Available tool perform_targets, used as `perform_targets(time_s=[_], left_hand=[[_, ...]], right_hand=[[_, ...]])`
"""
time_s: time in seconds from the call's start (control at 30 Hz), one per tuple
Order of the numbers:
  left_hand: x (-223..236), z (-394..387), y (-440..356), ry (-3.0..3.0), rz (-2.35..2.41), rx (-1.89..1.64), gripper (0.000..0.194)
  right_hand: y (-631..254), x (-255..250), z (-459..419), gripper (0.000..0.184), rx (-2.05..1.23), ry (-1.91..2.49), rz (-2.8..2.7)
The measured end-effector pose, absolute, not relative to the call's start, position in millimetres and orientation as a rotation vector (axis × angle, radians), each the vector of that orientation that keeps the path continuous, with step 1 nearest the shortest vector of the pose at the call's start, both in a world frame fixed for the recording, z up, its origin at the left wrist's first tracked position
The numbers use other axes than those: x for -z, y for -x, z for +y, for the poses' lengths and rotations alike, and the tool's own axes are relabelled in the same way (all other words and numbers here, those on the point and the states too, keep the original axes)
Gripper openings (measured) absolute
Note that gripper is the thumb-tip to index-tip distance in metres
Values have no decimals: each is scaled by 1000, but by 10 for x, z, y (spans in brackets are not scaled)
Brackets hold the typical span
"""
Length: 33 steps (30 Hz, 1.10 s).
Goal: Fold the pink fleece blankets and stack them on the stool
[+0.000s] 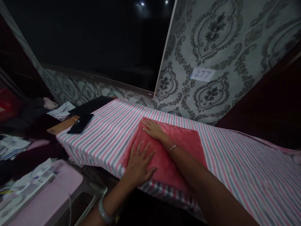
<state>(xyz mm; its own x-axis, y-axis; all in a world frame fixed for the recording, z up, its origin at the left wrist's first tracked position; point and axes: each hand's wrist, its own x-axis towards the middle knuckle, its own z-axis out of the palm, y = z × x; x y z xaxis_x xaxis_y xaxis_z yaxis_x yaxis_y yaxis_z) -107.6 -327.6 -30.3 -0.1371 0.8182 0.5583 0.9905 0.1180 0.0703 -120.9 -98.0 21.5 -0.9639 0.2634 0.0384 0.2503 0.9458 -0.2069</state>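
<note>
A red plush cloth (181,135), laid flat in a rough rectangle, rests on a striped cloth (105,128) that covers a long table. My left hand (139,164) lies on its near left part with the fingers spread. Farther back, my right hand (154,129) presses flat near the far left corner, fingers stretched out. Both palms face down on the plush, and neither hand grips anything. My right forearm crosses over the red cloth and hides some of its middle and near edge.
A black phone (81,123) lies at the table's left end beside a brown flat piece (61,125). A power strip (27,191) sits on a pink stool (58,188) at lower left. Behind the table hangs a large television (98,40); a paper label (203,74) is on the wall.
</note>
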Motion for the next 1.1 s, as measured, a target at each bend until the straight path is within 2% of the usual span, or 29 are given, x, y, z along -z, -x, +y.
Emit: perform_targets(time_s=[0.33,0.73,0.97,1.1], left_hand=[[98,-3446,1244,1704,-2045,598,65],[327,-3479,1270,1639,-2163,578,58],[330,-3469,1270,1620,-2143,593,55],[348,-3465,1297,1605,-2115,590,54]], right_hand=[[1258,-559,-1207,63,-387,401,-3033],[1362,-234,-1209,58,-322,360,-3028],[1373,-223,-1227,57,-316,361,-3015],[1378,-350,-1183,58,-428,348,-2999]])
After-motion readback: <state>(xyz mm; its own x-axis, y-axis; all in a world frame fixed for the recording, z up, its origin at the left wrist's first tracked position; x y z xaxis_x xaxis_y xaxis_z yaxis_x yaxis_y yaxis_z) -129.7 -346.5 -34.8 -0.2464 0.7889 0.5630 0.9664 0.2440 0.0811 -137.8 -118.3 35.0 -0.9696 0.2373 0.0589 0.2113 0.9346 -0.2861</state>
